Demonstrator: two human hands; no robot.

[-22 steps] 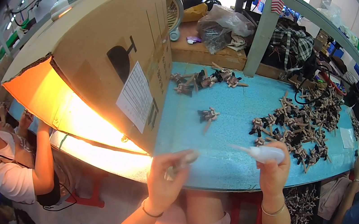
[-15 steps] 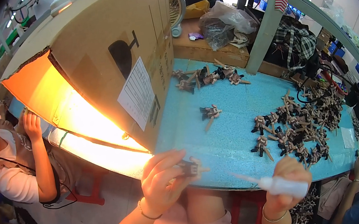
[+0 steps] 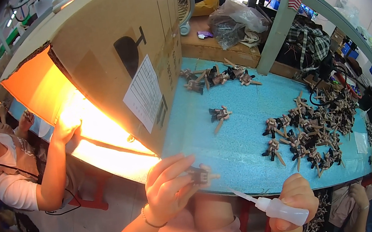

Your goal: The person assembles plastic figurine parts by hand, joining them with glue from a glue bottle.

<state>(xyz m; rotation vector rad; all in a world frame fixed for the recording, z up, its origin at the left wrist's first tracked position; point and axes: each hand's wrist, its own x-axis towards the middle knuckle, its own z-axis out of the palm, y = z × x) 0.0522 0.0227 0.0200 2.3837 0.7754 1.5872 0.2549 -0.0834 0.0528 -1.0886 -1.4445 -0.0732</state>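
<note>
My left hand (image 3: pixel 169 184) holds a small toy figure (image 3: pixel 202 176) between its fingertips, over the near edge of the blue table. The figure has a dark middle and pale limbs; its outline is slightly blurred. In my right hand (image 3: pixel 299 192) is a white squeeze bottle (image 3: pixel 285 211) with a long thin nozzle, lying tilted. Its tip points up and left toward the figure, apart from it. Beyond my hands a single figure with a wooden stick (image 3: pixel 219 113) lies on the table.
Many similar figures (image 3: pixel 313 134) are heaped on the right, with a smaller group (image 3: pixel 218 79) at the back. A big cardboard box (image 3: pixel 106 46), brightly lit inside, stands on the left. There a co-worker's hand (image 3: pixel 67 124) reaches to its opening. A grey post (image 3: pixel 282 23) rises behind.
My right hand and the bottle have moved down and slightly left, and the nozzle tilts more steeply. My left hand stays nearly still with the figure. The left co-worker's hand has reached the lit box.
</note>
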